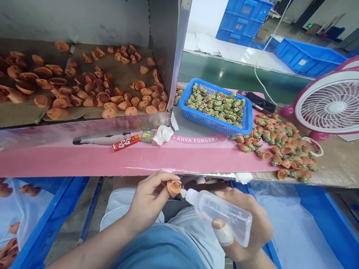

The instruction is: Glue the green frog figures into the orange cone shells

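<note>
Above my lap, my left hand (151, 198) pinches a small hollow orange piece (174, 187) between thumb and fingers, its opening turned up toward me. My right hand (248, 226) is wrapped round a clear plastic squeeze bottle (219, 210), tilted so its narrow nozzle meets the rim of the orange piece. Whether liquid is coming out cannot be made out. On the bench beyond, a blue basket (214, 125) holds many small green painted pieces. To its right lies a pile of orange pieces joined with green ones (279, 141).
A metal-sided booth (178, 43) with loose orange pieces (96, 90) stands at left. A pink fan (341, 105) is at right. A red packet (126, 142) and crumpled tissue (163, 135) lie on the pink mat (150, 159). Blue crates (60, 211) flank my legs.
</note>
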The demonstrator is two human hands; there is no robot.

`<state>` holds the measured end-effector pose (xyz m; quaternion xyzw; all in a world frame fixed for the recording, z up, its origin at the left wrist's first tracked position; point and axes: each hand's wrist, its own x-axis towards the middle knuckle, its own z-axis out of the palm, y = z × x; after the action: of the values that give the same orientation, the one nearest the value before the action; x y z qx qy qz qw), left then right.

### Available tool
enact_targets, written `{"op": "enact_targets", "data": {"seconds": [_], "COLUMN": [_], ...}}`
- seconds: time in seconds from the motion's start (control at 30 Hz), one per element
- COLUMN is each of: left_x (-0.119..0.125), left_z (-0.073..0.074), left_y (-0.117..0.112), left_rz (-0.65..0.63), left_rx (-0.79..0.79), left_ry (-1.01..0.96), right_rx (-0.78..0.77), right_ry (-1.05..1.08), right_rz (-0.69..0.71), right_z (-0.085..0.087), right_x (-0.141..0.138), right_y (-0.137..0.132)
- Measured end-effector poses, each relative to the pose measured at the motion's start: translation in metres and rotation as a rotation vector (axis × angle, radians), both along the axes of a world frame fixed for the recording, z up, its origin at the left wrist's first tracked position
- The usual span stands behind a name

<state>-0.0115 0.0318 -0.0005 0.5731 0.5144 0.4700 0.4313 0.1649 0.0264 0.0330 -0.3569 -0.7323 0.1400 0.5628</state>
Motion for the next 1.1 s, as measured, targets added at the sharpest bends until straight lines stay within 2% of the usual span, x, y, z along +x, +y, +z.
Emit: {"op": "enact_targets", "data": {"seconds": [0.23,0.43,0.63,1.1], "left_x": [0.0002,0.0015,0.0011,0.0020], "left_z": [0.0000,0.0026,0.0026,0.0017], "left_y": [0.0008,0.0009,0.0010,0.0018], "left_rz": [-0.008,0.002,0.000,0.000], "left_rx": [-0.017,-0.046,-0.046,-0.063], "left_ry": [-0.046,-0.058,-0.053,-0.065], "right_rx": [-0.011,-0.048,-0.060,-0.053], "right_ry": [0.050,0.059,0.086,0.022], "right_rz": [0.004,-0.055,-0.021,-0.044], "right_z": [-0.0004,-0.0018,-0.0035,-0.0041], "right_x": [-0.0003,-0.0010,0.0000,-0.0018], "right_y": [0.0021,-0.0013,-0.0011,0.0000]}}
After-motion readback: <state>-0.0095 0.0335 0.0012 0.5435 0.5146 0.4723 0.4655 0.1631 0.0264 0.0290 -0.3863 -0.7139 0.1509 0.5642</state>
